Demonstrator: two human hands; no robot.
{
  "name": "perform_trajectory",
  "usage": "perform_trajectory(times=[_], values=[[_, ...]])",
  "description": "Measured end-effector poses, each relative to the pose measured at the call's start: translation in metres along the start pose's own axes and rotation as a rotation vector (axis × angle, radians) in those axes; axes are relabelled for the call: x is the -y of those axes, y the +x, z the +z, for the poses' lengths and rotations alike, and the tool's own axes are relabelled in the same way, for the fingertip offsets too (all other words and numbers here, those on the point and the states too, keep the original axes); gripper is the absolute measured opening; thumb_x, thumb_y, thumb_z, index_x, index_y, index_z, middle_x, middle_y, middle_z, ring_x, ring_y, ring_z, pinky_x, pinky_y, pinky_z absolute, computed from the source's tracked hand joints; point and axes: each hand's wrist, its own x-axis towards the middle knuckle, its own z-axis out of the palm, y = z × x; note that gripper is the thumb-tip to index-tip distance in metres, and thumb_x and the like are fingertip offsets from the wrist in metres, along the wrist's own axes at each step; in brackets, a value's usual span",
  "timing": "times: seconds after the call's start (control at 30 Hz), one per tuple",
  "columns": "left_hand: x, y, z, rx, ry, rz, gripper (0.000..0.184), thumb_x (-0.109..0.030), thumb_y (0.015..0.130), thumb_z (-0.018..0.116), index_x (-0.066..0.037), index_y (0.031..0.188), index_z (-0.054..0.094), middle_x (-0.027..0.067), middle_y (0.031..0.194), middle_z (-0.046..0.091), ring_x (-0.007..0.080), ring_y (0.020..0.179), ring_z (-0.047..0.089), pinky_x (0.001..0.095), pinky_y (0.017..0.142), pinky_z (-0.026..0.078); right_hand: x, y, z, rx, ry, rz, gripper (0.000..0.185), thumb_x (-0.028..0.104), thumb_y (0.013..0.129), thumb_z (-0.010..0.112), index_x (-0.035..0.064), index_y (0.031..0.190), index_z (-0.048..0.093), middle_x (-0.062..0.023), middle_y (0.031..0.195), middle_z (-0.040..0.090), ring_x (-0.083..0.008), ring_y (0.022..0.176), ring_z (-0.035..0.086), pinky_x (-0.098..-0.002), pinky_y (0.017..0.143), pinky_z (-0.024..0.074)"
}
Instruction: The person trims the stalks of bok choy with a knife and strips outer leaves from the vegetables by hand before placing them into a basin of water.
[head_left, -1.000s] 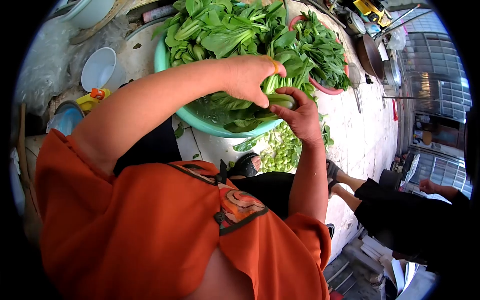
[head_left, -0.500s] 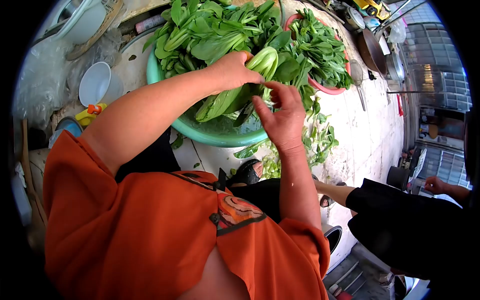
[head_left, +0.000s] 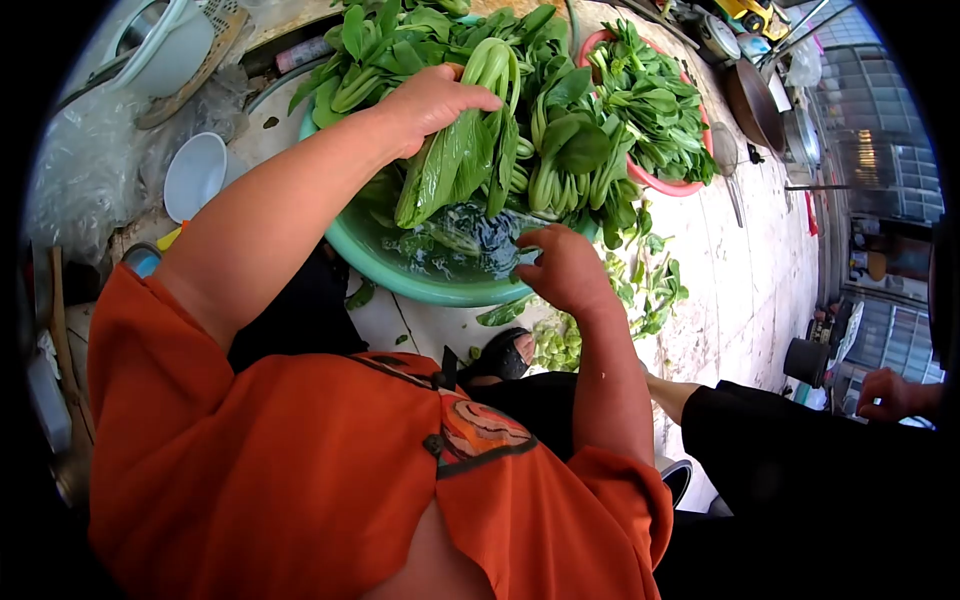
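My left hand (head_left: 428, 105) grips a bok choy (head_left: 480, 130) near its pale base, with the leaves hanging down over the water. Below it is a green basin (head_left: 375, 268) holding rippling water (head_left: 460, 240) and a heap of leafy bok choy (head_left: 580, 150). My right hand (head_left: 565, 268) is over the near right rim of the basin, apart from the held bok choy. Its fingers are bent, the index finger and thumb stand apart, and nothing shows between them; the other fingers are partly hidden.
Right of the basin stands a pink basin (head_left: 668, 183) full of greens. Loose leaves (head_left: 650, 290) lie on the tiled floor. A white tub (head_left: 195, 178) is at left, a wok (head_left: 752, 105) at upper right. Another person's black-clad leg (head_left: 740, 440) and hand (head_left: 885, 395) are close at right.
My left hand has lifted the bok choy up and slightly left, leaves now hanging. My right hand has left the bok choy and dropped toward the basin's near rim. More water shows.
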Motion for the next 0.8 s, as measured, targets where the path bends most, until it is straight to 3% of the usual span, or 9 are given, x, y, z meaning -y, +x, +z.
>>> perform_trajectory(times=[0.07,0.13,0.27,0.3,0.4,0.53,0.63,0.73,0.8], values=[[-0.004,-0.004,0.001,0.047,0.013,-0.052,0.045,-0.014,0.08,0.07,0.0,0.118,0.051,0.0129,0.101,0.063,0.0214,0.087,0.065,0.0368,0.077,0.055,0.0,0.002,-0.006,-0.213,0.15,0.176,0.026,0.014,0.075,0.07,0.0042,0.099,0.068,-0.0137,0.091,0.069,-0.0264,0.077,0.067,-0.0334,0.073,0.053],[-0.004,-0.01,0.01,0.095,0.231,-0.007,0.048,-0.012,0.08,0.07,0.001,0.121,0.051,0.0123,0.102,0.063,0.0199,0.092,0.064,0.0329,0.081,0.053,0.002,0.007,-0.018,-0.356,0.557,0.247,0.025,0.015,0.081,0.071,0.0029,0.102,0.066,-0.0092,0.088,0.068,-0.0127,0.071,0.065,-0.0271,0.063,0.052],[0.021,-0.025,0.029,0.191,0.793,0.276,0.055,-0.021,0.073,0.074,0.001,0.119,0.053,0.0141,0.103,0.065,0.0198,0.092,0.063,0.0321,0.083,0.05,0.015,0.015,-0.023,-0.517,0.883,0.266,0.047,0.021,0.083,0.073,0.0014,0.121,0.054,-0.0069,0.088,0.066,-0.011,0.071,0.062,-0.0239,0.058,0.0507],[0.024,-0.031,0.036,0.199,0.903,0.266,0.061,-0.029,0.069,0.073,-0.003,0.12,0.054,0.0188,0.103,0.066,0.0299,0.09,0.066,0.0359,0.081,0.052,0.018,0.018,-0.021,-0.511,0.922,0.266,0.05,0.023,0.083,0.074,0.001,0.122,0.053,-0.0059,0.085,0.065,-0.01,0.069,0.061,-0.023,0.057,0.05],[0.037,-0.041,0.047,0.217,1.146,0.409,0.059,-0.036,0.069,0.074,-0.004,0.115,0.055,0.0182,0.097,0.066,0.0316,0.088,0.066,0.0387,0.079,0.052,0.012,0.022,-0.009,-0.476,0.676,0.265,0.048,0.021,0.081,0.075,-0.0006,0.118,0.055,-0.006,0.083,0.065,-0.0104,0.067,0.061,-0.0238,0.057,0.051],[0.031,-0.036,0.046,0.381,0.984,0.246,0.069,-0.034,0.07,0.08,-0.003,0.124,0.049,0.0163,0.105,0.063,0.0288,0.089,0.064,0.0372,0.081,0.05,0.006,0.018,-0.012,-0.428,0.885,0.285,0.046,0.016,0.08,0.074,-0.0022,0.118,0.056,-0.0078,0.086,0.066,-0.0121,0.069,0.062,-0.0246,0.059,0.0521],[0.031,-0.023,0.039,0.409,0.862,0.208,0.075,-0.032,0.07,0.081,-0.003,0.13,0.047,0.0121,0.116,0.059,0.0205,0.098,0.06,0.0338,0.088,0.047,0.007,0.015,-0.017,-0.339,1.054,0.314,0.045,0.008,0.081,0.069,-0.0049,0.121,0.053,-0.0112,0.092,0.066,-0.0147,0.072,0.064,-0.0261,0.062,0.0535],[0.034,-0.018,0.033,0.601,0.513,-0.035,0.07,-0.029,0.074,0.079,-0.002,0.13,0.047,0.0109,0.115,0.06,0.0182,0.101,0.058,0.0316,0.091,0.045,0.015,0.015,-0.019,-0.295,1.083,0.306,0.045,0.007,0.081,0.066,-0.0051,0.123,0.052,-0.0116,0.093,0.066,-0.0147,0.071,0.064,-0.0258,0.061,0.0534],[0.032,-0.016,0.033,0.641,0.571,-0.068,0.063,-0.029,0.077,0.076,0.0,0.127,0.051,0.0093,0.111,0.062,0.016,0.099,0.058,0.0301,0.091,0.044,0.014,0.013,-0.019,-0.273,1.046,0.287,0.046,0.006,0.083,0.062,-0.0045,0.126,0.051,-0.0115,0.093,0.066,-0.0146,0.071,0.064,-0.0258,0.06,0.0534]])
